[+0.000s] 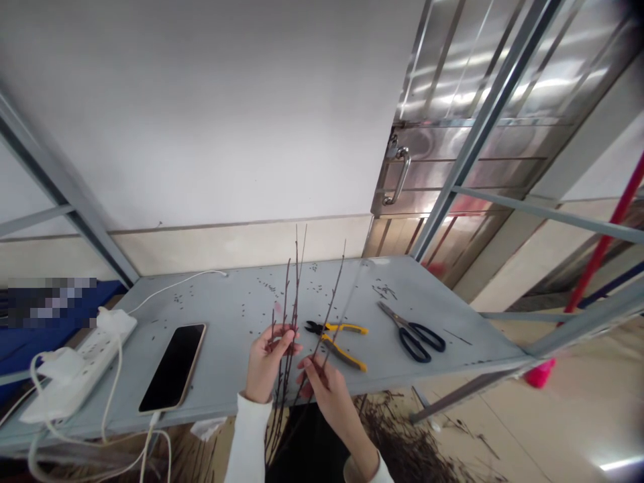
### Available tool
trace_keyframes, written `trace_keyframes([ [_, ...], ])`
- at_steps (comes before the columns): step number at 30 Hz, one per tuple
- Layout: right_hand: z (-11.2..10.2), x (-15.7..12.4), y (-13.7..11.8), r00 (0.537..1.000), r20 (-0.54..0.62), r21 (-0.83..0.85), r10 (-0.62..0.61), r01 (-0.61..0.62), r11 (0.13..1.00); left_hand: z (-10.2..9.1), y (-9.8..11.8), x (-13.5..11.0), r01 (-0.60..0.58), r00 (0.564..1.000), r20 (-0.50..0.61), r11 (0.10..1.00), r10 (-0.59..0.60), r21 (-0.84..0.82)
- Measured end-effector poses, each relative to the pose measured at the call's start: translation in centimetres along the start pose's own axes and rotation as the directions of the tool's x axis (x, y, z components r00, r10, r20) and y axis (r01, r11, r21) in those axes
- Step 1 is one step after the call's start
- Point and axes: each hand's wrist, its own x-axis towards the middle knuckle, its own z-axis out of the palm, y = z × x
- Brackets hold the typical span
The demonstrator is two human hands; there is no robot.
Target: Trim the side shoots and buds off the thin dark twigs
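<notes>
My left hand [266, 362] is closed around a bunch of thin dark twigs [292, 288] that stand upright above the table's front edge. My right hand [325, 386] pinches a single thin twig [335, 288] beside the bunch, leaning slightly right. Both hands hover just in front of the grey table [236, 302]. Yellow-handled pliers [337, 339] lie on the table right behind my right hand.
Black-handled scissors [415, 332] lie to the right of the pliers. A phone [174, 365] on a charging cable and a white power strip [80, 362] sit at the left. Small dark bits dot the table. Cut twigs litter the floor [402, 443] below. Metal frame posts flank the table.
</notes>
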Motion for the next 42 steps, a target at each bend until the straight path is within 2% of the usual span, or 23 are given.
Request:
trace_keyframes([
  [4,-0.3,0.0,-0.6,0.998,0.012,-0.052,-0.058,0.058,0.997,0.2,-0.3,0.0,-0.03,1.0,0.007,0.999,0.03,0.041],
  [7,-0.1,0.0,-1.1,0.992,-0.031,-0.12,-0.126,0.121,0.985,0.2,-0.6,-0.1,-0.057,0.998,0.039,0.994,0.053,0.095],
  [10,0.1,0.2,-1.1,0.985,-0.07,-0.106,-0.158,0.15,0.983,0.1,-0.9,-0.2,-0.07,0.996,0.071,0.99,0.062,0.122],
  [17,-1.3,0.3,0.3,0.981,-0.168,-0.054,-0.1,0.092,0.994,0.3,-0.9,-0.3,0.024,1.0,-0.005,1.0,-0.024,0.006],
  [20,-2.3,0.1,1.1,0.98,-0.188,0.002,-0.063,0.064,0.998,0.7,-0.8,-0.4,0.04,0.999,0.012,0.999,-0.04,-0.022],
  [23,-3.0,0.0,1.9,0.975,-0.222,0.075,-0.011,0.029,0.997,0.8,-0.7,-0.5,0.023,1.0,0.01,0.998,-0.022,-0.052],
  [26,-3.3,0.0,2.5,0.956,-0.29,0.166,0.049,-0.001,0.986,0.7,-0.6,-0.5,-0.024,0.999,-0.04,0.996,0.02,-0.089],
  [29,-3.9,-0.2,2.5,0.962,-0.269,0.122,0.054,-0.022,0.992,0.6,-0.4,-0.5,-0.035,0.998,-0.063,0.996,0.03,-0.081],
  [33,-6.2,-1.3,1.4,0.992,-0.122,-0.035,-0.025,0.021,0.999,0.7,-0.4,-0.5,-0.018,0.998,-0.065,0.998,0.014,-0.062],
  [37,-10.1,-1.9,0.8,0.997,-0.059,0.056,-0.047,0.05,0.997,0.7,-0.8,-0.4,-0.019,0.996,-0.091,0.999,0.014,-0.05],
  [39,-12.4,-1.5,1.2,0.987,-0.158,0.02,-0.037,0.041,0.999,0.7,-1.0,-0.4,-0.031,0.995,-0.097,0.999,0.026,-0.045],
  [40,-13.7,-1.1,1.6,0.96,-0.273,-0.082,-0.062,0.041,0.996,0.7,-1.1,-0.4,-0.037,0.995,-0.094,0.998,0.033,-0.044],
  [41,-15.0,-0.6,2.2,0.906,-0.405,-0.239,-0.126,0.028,0.971,0.7,-1.1,-0.4,-0.041,0.995,-0.089,0.998,0.037,-0.044],
  [42,-16.2,0.0,2.8,0.845,-0.487,-0.423,-0.222,-0.005,0.906,0.7,-1.1,-0.5,-0.043,0.996,-0.084,0.998,0.039,-0.044],
])
